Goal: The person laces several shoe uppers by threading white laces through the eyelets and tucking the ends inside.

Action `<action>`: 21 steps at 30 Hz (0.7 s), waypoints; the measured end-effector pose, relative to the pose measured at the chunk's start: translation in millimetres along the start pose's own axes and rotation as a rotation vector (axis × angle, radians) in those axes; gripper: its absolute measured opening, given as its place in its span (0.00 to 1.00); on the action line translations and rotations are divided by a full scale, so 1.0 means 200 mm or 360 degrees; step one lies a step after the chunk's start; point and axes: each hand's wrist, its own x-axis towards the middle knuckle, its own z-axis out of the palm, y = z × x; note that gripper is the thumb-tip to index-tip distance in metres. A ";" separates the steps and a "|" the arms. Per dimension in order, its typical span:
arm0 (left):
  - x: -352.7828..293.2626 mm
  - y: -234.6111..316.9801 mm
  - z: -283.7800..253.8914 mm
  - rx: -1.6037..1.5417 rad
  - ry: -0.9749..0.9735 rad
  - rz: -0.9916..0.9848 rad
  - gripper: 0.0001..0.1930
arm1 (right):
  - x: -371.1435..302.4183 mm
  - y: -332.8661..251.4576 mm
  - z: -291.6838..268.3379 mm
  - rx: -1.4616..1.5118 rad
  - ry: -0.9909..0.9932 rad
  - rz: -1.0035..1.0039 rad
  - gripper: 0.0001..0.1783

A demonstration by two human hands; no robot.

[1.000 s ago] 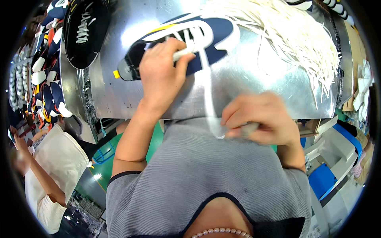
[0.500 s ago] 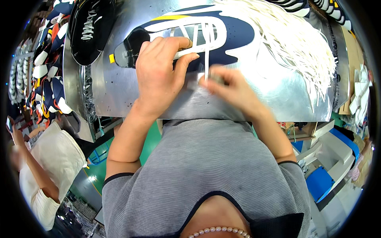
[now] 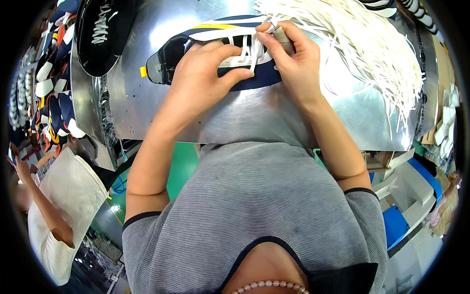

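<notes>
A navy shoe upper (image 3: 262, 82) with white lacing strips, a yellow stripe and a grey-and-black heel lies on the metal tabletop. Its near side is bent up in my left hand (image 3: 205, 71): the fingers reach into the throat opening and the thumb presses outside. White shoelace (image 3: 254, 52) crosses the throat near the toe end. At the far lacing strip, my right hand (image 3: 296, 56) pinches the lace between thumb and forefinger. A beige wrap (image 3: 284, 41) covers one of its fingers. The fingers hide part of the toe area.
A heap of loose white laces (image 3: 372, 59) spreads over the right of the metal table (image 3: 235, 122). A black laced shoe piece (image 3: 100, 41) lies at the far left. More uppers (image 3: 56, 98) are stacked beyond the left edge. Another person (image 3: 58, 201) is at the lower left.
My right hand has moved up from the near side to the far lacing strip. The upper is now bent up on its near side, with my left fingers deeper in the throat.
</notes>
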 end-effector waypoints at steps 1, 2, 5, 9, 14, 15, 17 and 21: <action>0.00 0.00 0.02 0.0061 0.0073 -0.0028 0.16 | 0.00 0.02 0.01 -0.0015 0.0057 -0.0065 0.06; -0.01 0.00 0.04 0.0118 0.0142 -0.0052 0.16 | 0.00 0.06 0.04 0.0004 0.0137 -0.0171 0.05; 0.00 0.01 0.07 0.0244 0.0249 -0.0066 0.15 | 0.01 0.08 0.06 -0.0120 0.0195 -0.0219 0.05; 0.00 0.01 0.08 0.0321 0.0320 0.0035 0.15 | 0.01 0.08 0.07 -0.0066 0.0190 -0.0077 0.07; 0.00 0.00 0.10 0.0389 0.0348 0.0058 0.14 | -0.06 0.00 0.00 -0.0181 0.0121 0.0038 0.11; 0.00 0.00 0.10 0.0409 0.0351 0.0059 0.15 | -0.10 -0.05 -0.04 -0.0233 0.0080 0.0121 0.11; -0.01 -0.01 0.10 0.0429 0.0374 0.0088 0.15 | -0.18 -0.16 -0.11 -0.0398 -0.0236 0.0403 0.10; 0.00 -0.03 0.11 0.0416 0.0421 0.0170 0.15 | -0.27 -0.13 -0.11 -0.0437 -0.0331 0.0404 0.09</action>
